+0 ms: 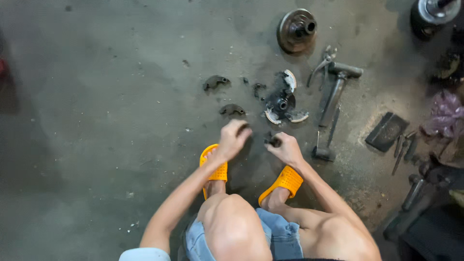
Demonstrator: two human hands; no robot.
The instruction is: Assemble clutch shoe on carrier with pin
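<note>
Head view, posture: the person squats on a stained concrete floor [96, 96], knees at the bottom of the frame, feet in orange slippers [215, 169] just below the middle.
Left hand [233, 139]: centre of the frame, fingers curled together around something small and dark; I cannot tell what the thing is.
Right hand [287, 149]: just right of the left hand, fingertips pinched on a small dark metal part [274, 141], held just above the floor between the two hands.
Hub plate [282, 104]: above the hands, a dark round plate lying flat with pale brake shoes at its edge.
Loose curved pieces [216, 82]: two dark ones on the floor, upper left of the plate, apart from each other.
Brake drum [297, 30]: upper middle, rusty, well apart from the hands.
Tools: pliers [323, 65] and a hammer [333, 94] lie right of the plate; a second hammer [327, 140] lies near the right hand.
Right edge: a dark flat block [386, 131] and a crumpled purple bag [444, 113].
</note>
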